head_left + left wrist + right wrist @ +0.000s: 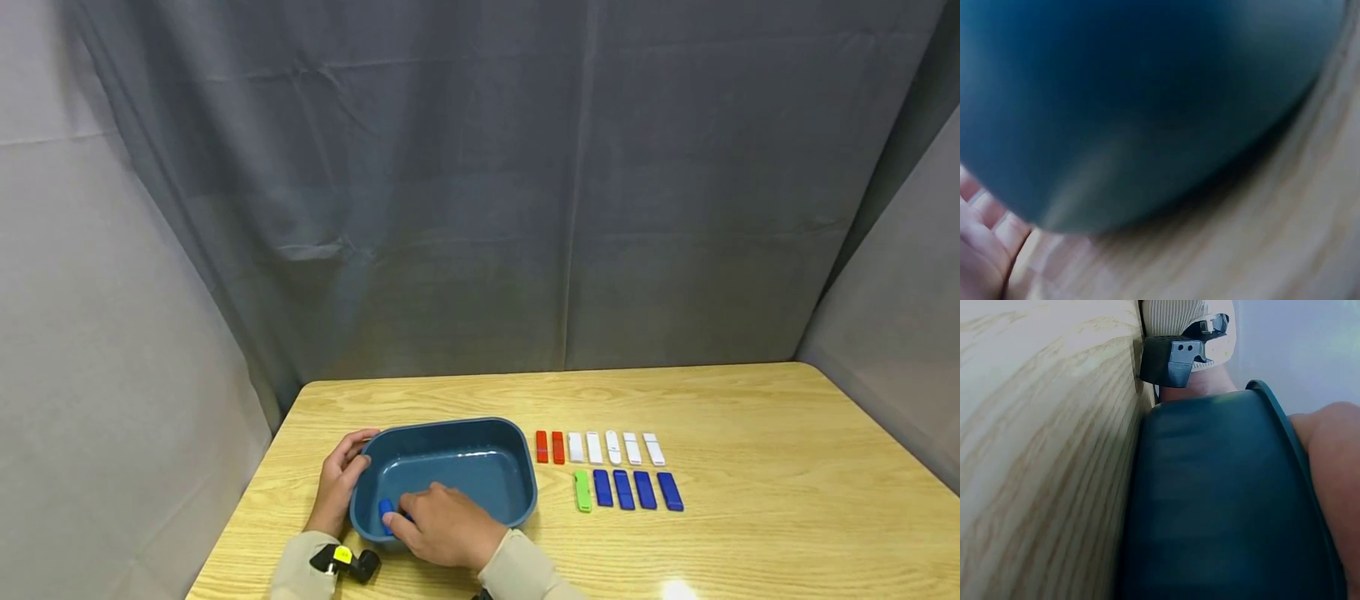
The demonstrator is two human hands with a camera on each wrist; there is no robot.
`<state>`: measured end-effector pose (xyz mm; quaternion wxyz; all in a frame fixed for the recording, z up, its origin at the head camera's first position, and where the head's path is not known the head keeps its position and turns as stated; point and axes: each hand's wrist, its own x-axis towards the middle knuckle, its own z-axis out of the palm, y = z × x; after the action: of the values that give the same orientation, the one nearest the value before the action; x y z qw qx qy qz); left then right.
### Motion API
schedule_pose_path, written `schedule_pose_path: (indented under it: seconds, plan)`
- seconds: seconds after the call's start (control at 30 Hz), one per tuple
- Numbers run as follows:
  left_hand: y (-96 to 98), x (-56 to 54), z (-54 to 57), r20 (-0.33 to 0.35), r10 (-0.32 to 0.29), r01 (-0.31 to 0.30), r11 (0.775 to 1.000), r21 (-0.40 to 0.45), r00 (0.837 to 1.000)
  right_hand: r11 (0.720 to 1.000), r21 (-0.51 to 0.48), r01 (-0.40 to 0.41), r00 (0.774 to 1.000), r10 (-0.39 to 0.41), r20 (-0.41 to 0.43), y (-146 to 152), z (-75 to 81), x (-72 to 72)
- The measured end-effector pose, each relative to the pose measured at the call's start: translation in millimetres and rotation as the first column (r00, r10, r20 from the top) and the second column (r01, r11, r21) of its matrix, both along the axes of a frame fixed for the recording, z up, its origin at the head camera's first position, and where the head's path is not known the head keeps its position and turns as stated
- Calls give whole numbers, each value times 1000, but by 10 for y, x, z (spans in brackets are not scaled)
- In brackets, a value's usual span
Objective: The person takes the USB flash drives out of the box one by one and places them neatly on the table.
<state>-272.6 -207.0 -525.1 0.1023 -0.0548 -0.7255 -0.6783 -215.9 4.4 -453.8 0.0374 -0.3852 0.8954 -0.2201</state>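
Note:
A dark teal plastic basin (472, 475) stands at the left of the table. My left hand (339, 483) holds its left side, thumb at the rim and fingers along the outside. My right hand (448, 523) reaches over the front rim into the basin's near left corner. Thumb and index finger pinch a small blue piece, mostly hidden, that looks like a USB stick. Another blue USB stick (386, 514) is beside the thumb, inside the basin. The right wrist view shows the basin's outer wall (1222, 500) close up, with the right hand (1338, 469) over its rim.
Right of the basin, two red sticks (550, 447) and several white ones (594, 447) form a row. A nearer row has a green stick (582, 491) and several blue ones (634, 490). A grey curtain (480, 208) hangs behind the table (787, 450).

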Motion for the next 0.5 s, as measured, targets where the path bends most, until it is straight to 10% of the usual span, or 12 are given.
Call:
schedule_pose_path:
  seconds: [0.5]
  plan:
    - [7, 7, 14, -5, -6, 6, 1000, 24, 1000, 999, -28, -29, 999, 30, 20, 8, 2, -9]
